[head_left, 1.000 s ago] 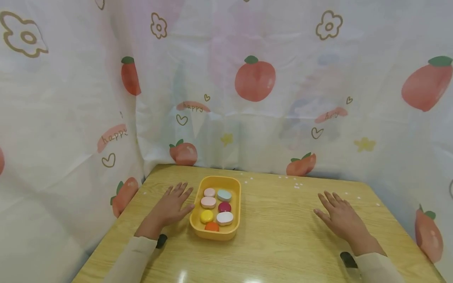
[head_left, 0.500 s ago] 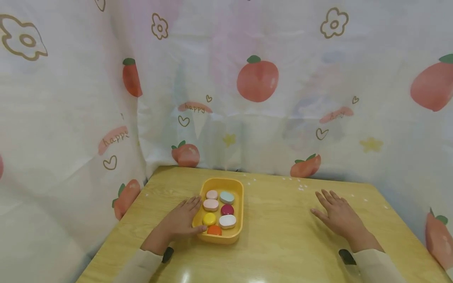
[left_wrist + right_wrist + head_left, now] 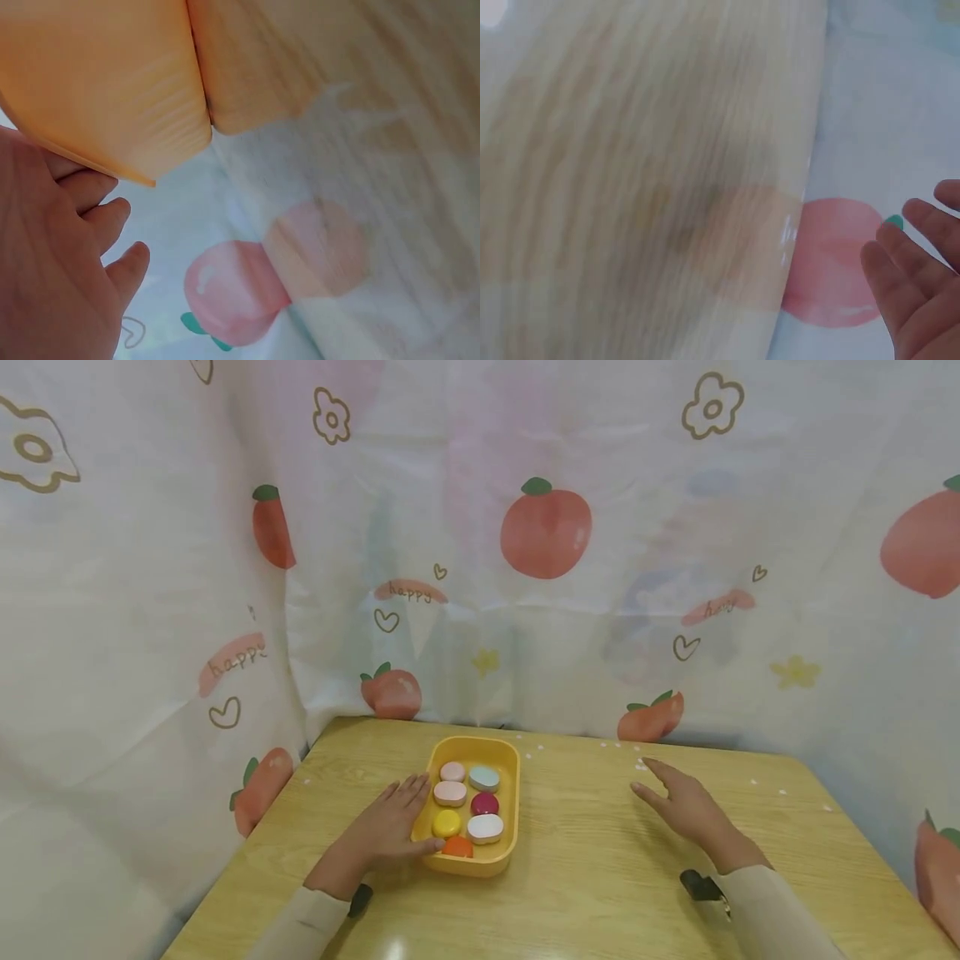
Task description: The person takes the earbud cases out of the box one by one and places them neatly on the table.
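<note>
A small yellow-orange rectangular box [image 3: 512, 793] with rounded corners stands on the table. Inside lie several smooth rounded pieces: two pale pink, a light blue piece [image 3: 484, 778], a crimson one [image 3: 484, 804], a yellow one [image 3: 447, 823], a white oblong piece [image 3: 485, 828] and an orange one [image 3: 458, 847]. My left hand [image 3: 386, 827] touches the box's left rim with nearly straight fingers, its thumb across the near left corner. In the left wrist view, fingertips [image 3: 116, 217] show right at the rim. Off to the right, my right hand [image 3: 690, 806] hovers over the table with relaxed fingers, holding nothing.
The wooden table [image 3: 585, 860] carries several tiny white specks [image 3: 641, 764] towards its back edge. A white curtain [image 3: 465, 527] printed with peaches, hearts and flowers hangs behind the table and along both sides. Dark straps [image 3: 701, 885] show under the wrists.
My left hand has moved right, from beside the box onto its left rim. My right hand has shifted left and turned, thumb side up. The pieces stay in place in the box.
</note>
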`<state>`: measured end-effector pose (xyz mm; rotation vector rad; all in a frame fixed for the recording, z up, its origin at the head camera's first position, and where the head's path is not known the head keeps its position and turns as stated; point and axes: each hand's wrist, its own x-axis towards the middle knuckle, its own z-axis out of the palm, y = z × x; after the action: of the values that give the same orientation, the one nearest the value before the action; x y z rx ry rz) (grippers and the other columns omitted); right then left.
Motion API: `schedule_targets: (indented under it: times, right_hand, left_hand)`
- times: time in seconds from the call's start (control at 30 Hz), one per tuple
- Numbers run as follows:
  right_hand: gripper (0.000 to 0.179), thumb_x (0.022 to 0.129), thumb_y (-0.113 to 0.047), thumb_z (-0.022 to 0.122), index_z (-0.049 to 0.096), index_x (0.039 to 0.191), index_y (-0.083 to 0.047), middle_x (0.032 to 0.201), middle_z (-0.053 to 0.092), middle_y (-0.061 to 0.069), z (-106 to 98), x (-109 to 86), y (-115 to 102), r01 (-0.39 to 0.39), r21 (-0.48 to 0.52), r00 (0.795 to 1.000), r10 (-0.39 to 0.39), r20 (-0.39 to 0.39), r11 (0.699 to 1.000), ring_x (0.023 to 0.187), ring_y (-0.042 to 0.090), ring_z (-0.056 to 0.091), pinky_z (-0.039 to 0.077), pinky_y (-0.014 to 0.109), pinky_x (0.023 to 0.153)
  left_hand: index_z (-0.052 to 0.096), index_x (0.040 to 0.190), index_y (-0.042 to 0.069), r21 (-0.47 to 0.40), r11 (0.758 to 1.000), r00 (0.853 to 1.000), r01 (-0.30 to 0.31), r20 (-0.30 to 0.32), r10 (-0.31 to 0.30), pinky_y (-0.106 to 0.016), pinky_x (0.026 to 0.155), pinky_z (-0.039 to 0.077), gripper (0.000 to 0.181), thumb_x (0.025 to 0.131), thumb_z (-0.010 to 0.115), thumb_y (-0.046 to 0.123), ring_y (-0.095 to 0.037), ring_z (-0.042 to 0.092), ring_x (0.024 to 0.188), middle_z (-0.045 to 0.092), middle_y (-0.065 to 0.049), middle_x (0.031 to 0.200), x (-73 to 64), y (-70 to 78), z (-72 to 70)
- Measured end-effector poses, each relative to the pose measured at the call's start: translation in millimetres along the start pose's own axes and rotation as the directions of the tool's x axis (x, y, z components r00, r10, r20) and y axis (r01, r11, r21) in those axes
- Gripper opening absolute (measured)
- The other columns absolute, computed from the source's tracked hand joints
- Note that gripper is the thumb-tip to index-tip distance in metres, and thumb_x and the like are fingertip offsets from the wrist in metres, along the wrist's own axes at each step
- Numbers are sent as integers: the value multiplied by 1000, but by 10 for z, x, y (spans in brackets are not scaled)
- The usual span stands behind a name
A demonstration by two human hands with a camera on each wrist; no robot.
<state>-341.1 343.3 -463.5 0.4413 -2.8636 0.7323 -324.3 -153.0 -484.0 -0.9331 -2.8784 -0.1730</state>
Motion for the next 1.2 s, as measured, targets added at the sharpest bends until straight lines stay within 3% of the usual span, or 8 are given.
schedule_targets:
  times: [0.13, 0.4, 0.5, 0.67, 0.73, 0.87, 1.2]
  right_hand:
    - [73, 99, -49, 49, 36, 147, 4, 142, 42, 30, -7, 121, -68, 11, 64, 1000, -11, 0, 998, 116, 51, 51, 44, 60, 91]
    - [60, 101, -42, 51, 50, 138, 5, 130, 57, 25, -57, 349, -266, 25, 176, 998, -33, 46, 984, 112, 40, 59, 51, 51, 86]
    - [56, 101, -35, 53, 51, 136, 8, 128, 57, 27, -87, 436, -341, 16, 300, 995, -44, 85, 954, 110, 40, 60, 53, 47, 85]
    - [55, 101, -30, 54, 45, 138, 11, 128, 55, 29, -86, 601, -446, -72, 482, 984, -16, 176, 873, 110, 39, 61, 52, 45, 89]
    - [55, 102, -29, 54, 44, 138, 11, 129, 54, 30, -54, 654, -492, -110, 504, 978, 2, 210, 857, 109, 39, 61, 51, 46, 89]
    - [54, 102, -29, 53, 45, 137, 11, 128, 55, 30, 32, 763, -575, -148, 501, 967, 20, 252, 853, 106, 39, 62, 52, 46, 87]
    - [53, 101, -28, 54, 46, 138, 10, 129, 53, 31, 120, 977, -871, -182, 531, 951, 10, 310, 827, 106, 38, 63, 53, 45, 86]
  left_hand:
    - [23, 153, -2, -12, 1000, 1000, 6, -2, -6, -46, 116, 15, 101, 89, 36, 75, -28, 16, 146, 20, -13, 159, 36, -19, 8]
    - [23, 152, -3, -36, 999, 1000, 11, 0, -11, -46, 116, 15, 102, 89, 36, 76, -27, 13, 146, 20, -13, 159, 96, -44, 39]
    - [20, 153, -2, -26, 999, 1000, 20, 14, -19, -44, 116, 12, 104, 88, 32, 78, -26, 11, 147, 17, -12, 160, 108, -41, 23]
    - [17, 154, 0, -17, 999, 999, 36, 17, -36, -42, 117, 11, 104, 88, 31, 78, -24, 11, 147, 14, -10, 161, 131, -46, -13]
    - [17, 154, 0, -22, 999, 999, 41, 27, -40, -42, 117, 11, 104, 88, 32, 78, -24, 11, 147, 14, -10, 161, 127, -50, -11]
    - [15, 155, 0, -40, 999, 999, 37, 29, -36, -43, 117, 11, 103, 88, 34, 77, -24, 10, 147, 13, -10, 161, 108, -59, 14]
    - [19, 153, -3, -63, 998, 1000, -1, 5, 2, -46, 116, 15, 105, 87, 37, 77, -27, 12, 147, 15, -13, 161, 90, -49, 54]
